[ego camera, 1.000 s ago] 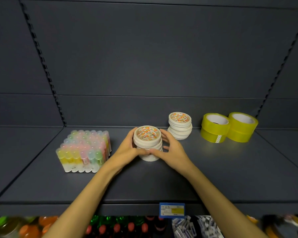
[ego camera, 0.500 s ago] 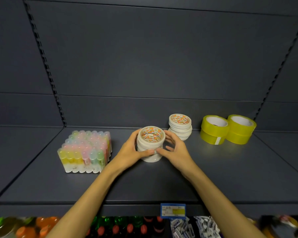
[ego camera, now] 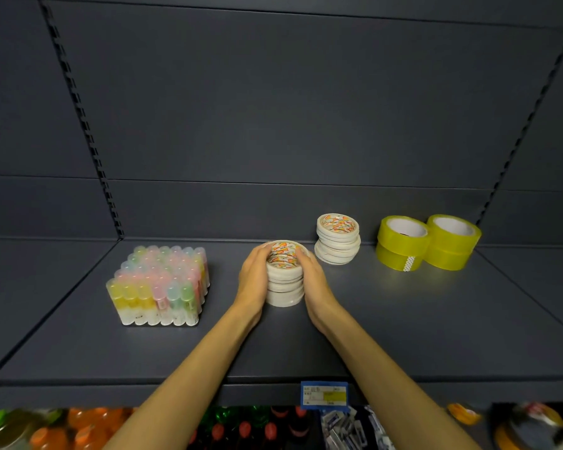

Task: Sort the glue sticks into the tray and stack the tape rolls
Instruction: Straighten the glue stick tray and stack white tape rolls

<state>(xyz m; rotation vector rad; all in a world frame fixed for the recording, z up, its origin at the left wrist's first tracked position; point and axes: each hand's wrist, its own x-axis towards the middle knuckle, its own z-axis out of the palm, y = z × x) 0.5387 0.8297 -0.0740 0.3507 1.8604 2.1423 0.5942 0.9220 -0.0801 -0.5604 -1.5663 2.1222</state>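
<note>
Both grips clamp white tape stack [ego camera: 285, 280] mid-shelf: left hand [ego camera: 254, 280] and right hand [ego camera: 316, 282] cupping its sides. Glue sticks [ego camera: 159, 284] left. Farther back, second white stack [ego camera: 337, 239], then yellow rolls [ego camera: 428, 241] right on shelf [ego camera: 403, 319].

Both hands [ego camera: 285, 280] clasp white tape stack [ego camera: 285, 287].

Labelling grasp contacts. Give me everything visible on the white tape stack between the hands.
The white tape stack is a short upright column of several thin, paper-looking rolls, a little uneven at the edges. The top roll's core carries an orange and green print. It stands on the dark shelf. The left hand and right hand cup its sides, fingertips curled over the top rim.
</note>
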